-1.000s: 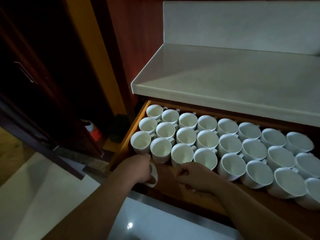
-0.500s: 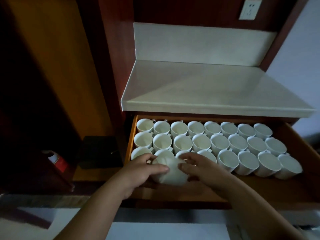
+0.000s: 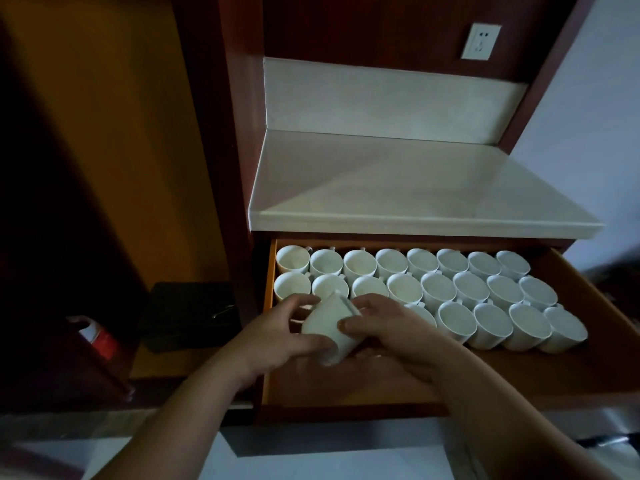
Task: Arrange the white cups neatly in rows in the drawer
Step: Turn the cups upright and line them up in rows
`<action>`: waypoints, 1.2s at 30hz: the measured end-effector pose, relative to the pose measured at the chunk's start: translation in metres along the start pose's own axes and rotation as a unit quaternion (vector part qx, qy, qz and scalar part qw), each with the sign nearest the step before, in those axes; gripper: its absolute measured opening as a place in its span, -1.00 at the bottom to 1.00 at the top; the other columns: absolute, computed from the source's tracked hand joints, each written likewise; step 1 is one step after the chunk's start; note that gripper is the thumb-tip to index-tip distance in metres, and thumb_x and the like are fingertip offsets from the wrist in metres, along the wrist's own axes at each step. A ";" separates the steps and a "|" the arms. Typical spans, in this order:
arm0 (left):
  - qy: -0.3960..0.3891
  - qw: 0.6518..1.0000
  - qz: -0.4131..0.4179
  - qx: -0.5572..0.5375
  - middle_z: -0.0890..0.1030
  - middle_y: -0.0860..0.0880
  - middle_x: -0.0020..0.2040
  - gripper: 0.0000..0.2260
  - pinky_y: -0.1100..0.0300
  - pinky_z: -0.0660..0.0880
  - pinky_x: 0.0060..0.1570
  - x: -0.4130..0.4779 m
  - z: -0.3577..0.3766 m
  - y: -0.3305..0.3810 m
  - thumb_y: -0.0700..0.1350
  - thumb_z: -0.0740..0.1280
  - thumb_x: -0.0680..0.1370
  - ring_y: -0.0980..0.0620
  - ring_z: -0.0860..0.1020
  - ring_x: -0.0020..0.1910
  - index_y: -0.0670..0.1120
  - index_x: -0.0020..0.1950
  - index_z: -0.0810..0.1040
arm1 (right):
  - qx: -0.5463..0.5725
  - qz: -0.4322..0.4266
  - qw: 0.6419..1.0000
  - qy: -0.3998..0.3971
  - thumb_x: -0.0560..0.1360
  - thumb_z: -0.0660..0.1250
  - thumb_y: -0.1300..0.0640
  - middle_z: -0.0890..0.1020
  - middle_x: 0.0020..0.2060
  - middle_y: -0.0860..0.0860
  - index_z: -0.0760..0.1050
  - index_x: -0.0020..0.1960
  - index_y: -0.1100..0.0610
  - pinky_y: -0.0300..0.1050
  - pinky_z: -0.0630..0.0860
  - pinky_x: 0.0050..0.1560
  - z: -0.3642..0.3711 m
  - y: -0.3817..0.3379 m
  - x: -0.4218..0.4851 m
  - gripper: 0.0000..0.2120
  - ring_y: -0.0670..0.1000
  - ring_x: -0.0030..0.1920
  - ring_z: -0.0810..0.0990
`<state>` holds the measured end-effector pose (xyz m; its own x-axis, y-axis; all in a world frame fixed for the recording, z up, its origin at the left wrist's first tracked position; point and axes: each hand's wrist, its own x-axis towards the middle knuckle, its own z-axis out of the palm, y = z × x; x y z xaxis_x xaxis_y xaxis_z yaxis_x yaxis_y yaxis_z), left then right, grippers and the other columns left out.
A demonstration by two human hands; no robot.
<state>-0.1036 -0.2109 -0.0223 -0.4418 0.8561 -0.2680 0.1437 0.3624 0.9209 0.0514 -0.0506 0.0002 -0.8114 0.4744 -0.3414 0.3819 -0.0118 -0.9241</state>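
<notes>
- We are looking down into the open drawer (image 3: 502,379), which is standing pulled out toward us.
- White cups (image 3: 438,292) are standing upright in it, mouths up, in three rows running along the drawer's width.
- The back and middle rows are each showing eight cups, packed close or touching.
- The front row is showing four full cups toward the drawer's right. One more is half hidden behind our right hand, and our hands are covering the row's left part.
- One held cup (image 3: 329,329) is sitting between our hands over the drawer's front left. We cannot tell whether it is touching the cups beneath.
- It is tipping well off upright, its long axis slanting from the drawer's back toward its front. We cannot tell which end is the mouth.
- Our left hand (image 3: 277,337) is gripping it, with the thumb lying across the near side and the fingers curling round the far side.
- Our right hand (image 3: 388,327) is gripping it too, with the thumb pressing its side and the fingers curling over the top.
- A pale countertop (image 3: 415,188) is overhanging the drawer's back, and a wall socket (image 3: 480,41) is showing high above the drawer.
- A black box (image 3: 190,317) is sitting just left of the drawer, and a red and white can (image 3: 97,337) is lying further left.
</notes>
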 end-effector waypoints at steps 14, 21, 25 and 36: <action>-0.031 0.944 0.058 0.323 0.48 0.19 0.18 -0.39 0.08 0.59 0.02 0.001 0.007 -0.025 0.26 0.54 0.29 0.15 0.55 0.06 0.30 0.30 0.44 | -0.313 0.001 0.946 -0.084 0.38 0.53 0.00 0.64 0.03 -0.09 0.51 0.22 -0.02 -0.12 0.53 -0.06 0.033 0.014 0.015 -0.55 -0.12 -0.01 0.61; -0.047 0.921 0.019 0.387 0.44 0.15 0.16 -0.42 0.01 0.58 0.01 0.001 0.010 -0.021 0.23 0.51 0.32 0.08 0.56 0.05 0.26 0.28 0.40 | -0.335 0.012 0.938 -0.087 0.32 0.45 -0.22 0.64 0.10 -0.14 0.49 0.30 -0.10 -0.05 0.56 0.07 0.036 0.021 0.020 -0.43 -0.11 0.07 0.60; -0.071 0.894 0.023 0.443 0.42 0.06 0.23 -0.42 0.01 0.55 0.06 0.005 0.017 -0.019 0.17 0.44 0.45 -0.01 0.56 0.10 0.18 0.44 0.34 | -0.333 0.011 0.939 -0.084 0.40 0.45 -0.07 0.63 0.03 -0.09 0.52 0.26 0.00 -0.22 0.46 -0.15 0.040 0.021 0.019 -0.55 -0.13 -0.05 0.58; -0.065 0.856 0.008 0.512 0.51 -0.07 0.17 -0.46 0.07 0.45 -0.09 0.013 0.031 -0.024 0.20 0.40 0.49 -0.12 0.61 0.12 -0.03 0.37 0.39 | -0.305 0.024 0.945 -0.113 0.47 0.36 0.15 0.67 0.02 0.11 0.54 0.08 0.14 -0.17 0.44 -0.15 0.050 0.026 0.025 -0.80 0.04 -0.01 0.61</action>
<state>-0.0854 -0.1968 -0.0568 -0.3392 0.8739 -0.3483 0.8799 0.4257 0.2110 0.0193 -0.0833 -0.0410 -0.8347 0.2843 -0.4717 0.5480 0.5141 -0.6598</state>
